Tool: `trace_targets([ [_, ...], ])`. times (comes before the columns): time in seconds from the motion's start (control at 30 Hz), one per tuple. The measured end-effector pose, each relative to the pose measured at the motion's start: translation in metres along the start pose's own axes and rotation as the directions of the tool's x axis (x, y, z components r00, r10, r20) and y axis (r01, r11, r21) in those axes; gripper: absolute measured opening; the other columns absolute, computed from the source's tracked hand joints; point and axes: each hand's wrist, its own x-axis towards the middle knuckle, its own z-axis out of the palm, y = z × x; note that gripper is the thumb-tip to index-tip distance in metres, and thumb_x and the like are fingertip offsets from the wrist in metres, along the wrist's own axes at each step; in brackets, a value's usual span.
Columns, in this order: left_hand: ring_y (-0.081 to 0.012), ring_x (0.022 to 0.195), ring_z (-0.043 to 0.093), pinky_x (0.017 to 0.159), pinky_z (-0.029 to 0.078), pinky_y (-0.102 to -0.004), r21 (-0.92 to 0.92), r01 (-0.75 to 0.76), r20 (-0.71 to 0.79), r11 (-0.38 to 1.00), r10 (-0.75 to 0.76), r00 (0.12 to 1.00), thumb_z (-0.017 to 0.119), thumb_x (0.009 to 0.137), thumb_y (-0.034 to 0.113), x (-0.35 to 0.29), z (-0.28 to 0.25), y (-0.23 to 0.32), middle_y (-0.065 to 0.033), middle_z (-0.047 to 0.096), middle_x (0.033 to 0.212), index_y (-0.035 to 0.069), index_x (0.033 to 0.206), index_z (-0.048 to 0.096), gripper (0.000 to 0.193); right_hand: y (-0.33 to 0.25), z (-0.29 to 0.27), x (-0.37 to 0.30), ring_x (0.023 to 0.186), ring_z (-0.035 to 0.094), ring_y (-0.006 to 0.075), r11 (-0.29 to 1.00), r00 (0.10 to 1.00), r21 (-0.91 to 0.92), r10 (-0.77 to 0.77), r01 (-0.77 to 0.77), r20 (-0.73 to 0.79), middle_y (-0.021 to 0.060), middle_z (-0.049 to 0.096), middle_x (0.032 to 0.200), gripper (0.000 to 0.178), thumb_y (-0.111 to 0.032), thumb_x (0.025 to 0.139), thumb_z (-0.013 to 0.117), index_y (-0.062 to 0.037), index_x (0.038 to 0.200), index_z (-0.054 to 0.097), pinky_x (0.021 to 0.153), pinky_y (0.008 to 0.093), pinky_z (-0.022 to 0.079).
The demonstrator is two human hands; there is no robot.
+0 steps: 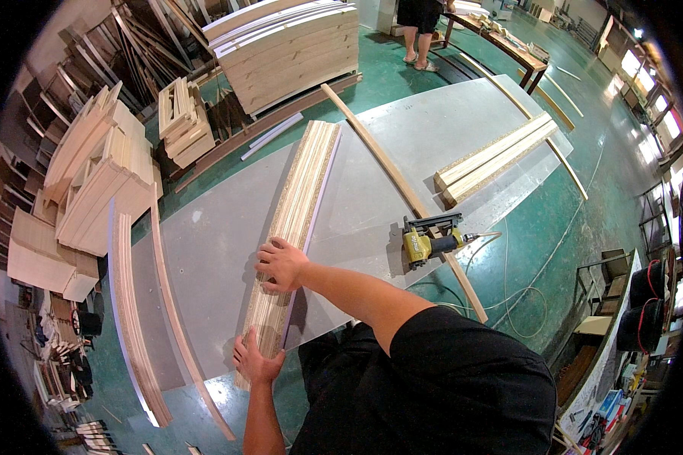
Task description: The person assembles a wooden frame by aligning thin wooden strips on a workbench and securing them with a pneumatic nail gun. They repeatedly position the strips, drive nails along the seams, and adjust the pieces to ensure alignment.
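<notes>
A long bundle of narrow wooden strips (302, 182), pale with speckled edges, lies lengthwise on a grey sheet-topped table (197, 250). My right hand (282, 265) reaches across the bundle at its nearer half, its fingers bent over the left edge. Closer to me, my left hand (256, 359) grips the near end, thumb on the right side and fingers on the left. Some of the bundle's underside and sides is hidden by my hands. To the right, a yellow-and-black nail gun (426, 241) with an air hose rests on a long wooden batten (379, 152).
Two speckled wood bundles (493, 158) lie at the table's right. A curved-looking strip stack (133, 318) and a thin batten (167, 288) run along its left end. Wooden panels (288, 64) are piled behind. A person (417, 38) stands by a workbench (508, 45). The hose (535, 334) loops across the green floor.
</notes>
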Motion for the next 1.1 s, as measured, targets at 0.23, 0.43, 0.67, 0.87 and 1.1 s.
trace_targets([
  [0.23,-0.0405,0.141,0.038,0.116,0.03,-0.0552,0.013,-0.001,-0.002,1.0,0.001,1.0,0.09,0.06,0.045,-0.0001,0.0,0.0002,-0.0175,0.04,0.151,0.021,0.156,0.047,0.107,0.001,0.0027,-0.0006,0.137,0.048,0.0265,1.0,1.0,-0.001,-0.001,0.001,-0.019,0.0087,0.06,0.128,0.052,-0.053,0.088,0.064,-0.0141,0.123,0.069,0.122,0.0529,0.029],
  [0.43,-0.0407,0.141,0.038,0.115,0.03,-0.0554,0.006,-0.026,-0.029,1.0,0.026,0.999,0.089,0.06,0.045,-0.0002,0.0042,-0.005,-0.0175,0.04,0.151,0.021,0.156,0.047,0.107,0.001,0.0034,-0.0004,0.138,0.047,0.0269,1.0,1.0,0.007,-0.005,0.005,-0.019,0.0087,0.06,0.129,0.053,-0.054,0.088,0.065,-0.0143,0.123,0.068,0.122,0.053,0.029],
  [0.67,-0.0414,0.139,0.039,0.115,0.031,-0.0556,0.01,-0.016,-0.021,1.0,0.016,1.0,0.09,0.06,0.046,-0.0001,0.0038,-0.0042,-0.0176,0.04,0.151,0.021,0.155,0.047,0.107,0.0008,0.0044,-0.0002,0.137,0.047,0.0259,1.0,1.0,-0.01,0.001,-0.001,-0.015,0.008,0.06,0.127,0.052,-0.054,0.088,0.066,-0.0145,0.122,0.068,0.122,0.053,0.029],
  [0.87,-0.0417,0.139,0.039,0.115,0.03,-0.0563,0.003,-0.019,-0.026,1.0,0.019,0.999,0.09,0.06,0.045,0.0006,0.0054,-0.0052,-0.018,0.04,0.151,0.022,0.156,0.047,0.107,0.0011,0.0046,-0.0003,0.136,0.048,0.0259,1.0,1.0,-0.012,0.003,-0.003,-0.01,0.0084,0.06,0.126,0.051,-0.053,0.088,0.066,-0.0144,0.122,0.068,0.122,0.0529,0.029],
  [1.1,-0.0419,0.139,0.039,0.114,0.03,-0.0565,-0.002,-0.026,-0.034,1.0,0.026,0.999,0.09,0.06,0.045,0.0007,0.0075,-0.0067,-0.0177,0.04,0.15,0.023,0.155,0.047,0.107,0.0015,0.0038,-0.0007,0.135,0.048,0.0261,1.0,1.0,0.005,-0.005,0.005,-0.025,0.0085,0.06,0.125,0.051,-0.052,0.088,0.066,-0.0144,0.122,0.069,0.121,0.0532,0.03],
])
